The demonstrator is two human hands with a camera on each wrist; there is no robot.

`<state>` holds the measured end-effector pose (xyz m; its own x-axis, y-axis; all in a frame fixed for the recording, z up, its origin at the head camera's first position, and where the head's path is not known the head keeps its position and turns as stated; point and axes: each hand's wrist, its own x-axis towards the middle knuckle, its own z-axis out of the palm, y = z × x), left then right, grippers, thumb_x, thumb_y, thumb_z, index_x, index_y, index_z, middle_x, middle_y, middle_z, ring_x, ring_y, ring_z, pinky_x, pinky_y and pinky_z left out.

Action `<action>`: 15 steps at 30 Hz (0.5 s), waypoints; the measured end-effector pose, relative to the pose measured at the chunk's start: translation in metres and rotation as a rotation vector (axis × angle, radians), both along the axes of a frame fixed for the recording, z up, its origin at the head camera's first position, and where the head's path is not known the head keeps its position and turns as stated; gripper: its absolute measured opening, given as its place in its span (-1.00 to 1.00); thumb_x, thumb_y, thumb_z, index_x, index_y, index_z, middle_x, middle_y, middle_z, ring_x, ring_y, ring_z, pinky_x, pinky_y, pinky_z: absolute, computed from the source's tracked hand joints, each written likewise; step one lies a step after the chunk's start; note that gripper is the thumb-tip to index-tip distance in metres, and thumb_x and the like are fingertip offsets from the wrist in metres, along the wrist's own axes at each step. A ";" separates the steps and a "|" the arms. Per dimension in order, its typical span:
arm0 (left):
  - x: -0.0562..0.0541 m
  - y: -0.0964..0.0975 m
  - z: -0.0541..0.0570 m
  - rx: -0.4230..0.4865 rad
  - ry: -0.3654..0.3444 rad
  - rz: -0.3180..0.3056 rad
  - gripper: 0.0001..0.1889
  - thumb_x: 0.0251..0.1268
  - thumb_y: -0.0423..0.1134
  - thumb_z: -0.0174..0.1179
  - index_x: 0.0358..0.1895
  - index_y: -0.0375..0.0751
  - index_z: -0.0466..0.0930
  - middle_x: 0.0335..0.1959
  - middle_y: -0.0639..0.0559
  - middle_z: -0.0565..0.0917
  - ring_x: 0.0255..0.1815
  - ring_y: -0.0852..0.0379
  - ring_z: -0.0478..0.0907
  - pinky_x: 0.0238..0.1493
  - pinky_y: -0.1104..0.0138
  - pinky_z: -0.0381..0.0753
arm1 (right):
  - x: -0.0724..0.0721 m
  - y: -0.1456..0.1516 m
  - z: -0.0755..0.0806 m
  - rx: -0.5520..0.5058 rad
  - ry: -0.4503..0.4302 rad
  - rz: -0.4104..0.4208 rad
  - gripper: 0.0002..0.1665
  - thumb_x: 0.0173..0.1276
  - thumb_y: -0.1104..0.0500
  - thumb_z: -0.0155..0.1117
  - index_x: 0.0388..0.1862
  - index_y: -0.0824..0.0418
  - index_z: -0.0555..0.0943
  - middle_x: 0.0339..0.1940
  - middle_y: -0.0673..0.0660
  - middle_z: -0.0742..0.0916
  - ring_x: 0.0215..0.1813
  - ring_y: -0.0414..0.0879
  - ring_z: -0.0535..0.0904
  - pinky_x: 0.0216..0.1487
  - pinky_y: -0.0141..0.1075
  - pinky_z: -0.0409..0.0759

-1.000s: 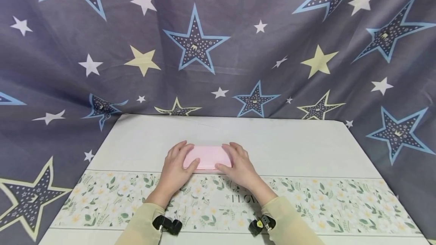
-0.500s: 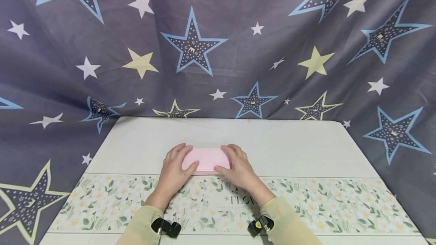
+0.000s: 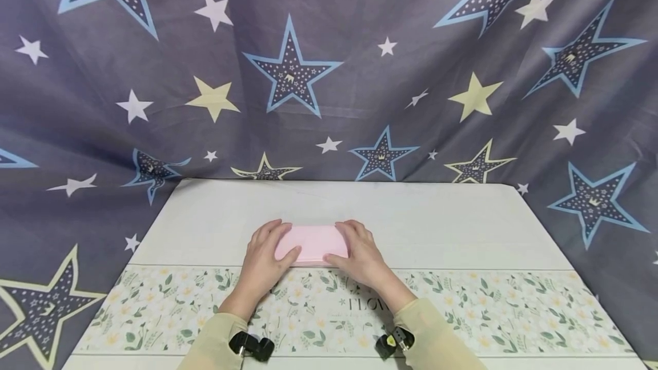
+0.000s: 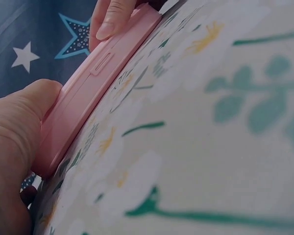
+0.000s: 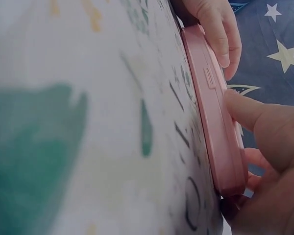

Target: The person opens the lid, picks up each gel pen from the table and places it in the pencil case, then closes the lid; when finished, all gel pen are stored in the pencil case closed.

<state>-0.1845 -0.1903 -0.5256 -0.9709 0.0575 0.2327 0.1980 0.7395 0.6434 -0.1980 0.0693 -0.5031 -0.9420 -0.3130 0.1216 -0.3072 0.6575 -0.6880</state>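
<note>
A pink, flat, oblong plastic case (image 3: 311, 242) lies closed on the table, its long side toward me. A small raised catch shows on its front edge in both wrist views. My left hand (image 3: 264, 256) grips the left end, thumb at the front top edge and fingers wrapped round the far side. At the opposite end my right hand (image 3: 362, 251) holds it the same way, its thumb pressing near the front edge. In the right wrist view, some right fingers curl round the end of the case (image 5: 215, 122). The case's contents are hidden.
The table has a white surface (image 3: 437, 221) with a floral printed band (image 3: 488, 307) running across its front part. Behind and beside it hangs a dark grey-purple curtain (image 3: 339, 10) printed with stars. Black straps with small devices (image 3: 252, 345) sit at both wrists.
The head view has tilted up slightly, so everything sits a little lower in it. Both hands keep their hold on the case, which stays in place on the table.
</note>
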 end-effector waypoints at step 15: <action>0.011 -0.010 0.007 -0.076 0.118 0.011 -0.38 0.65 0.02 0.28 0.61 -0.14 0.47 0.66 -0.28 0.34 0.73 -0.37 0.11 0.69 -0.31 0.03 | 0.009 0.016 0.015 0.161 0.126 0.021 -0.01 0.57 -0.18 0.45 0.76 0.22 0.32 0.74 0.36 0.33 0.77 0.35 0.11 0.70 0.28 0.20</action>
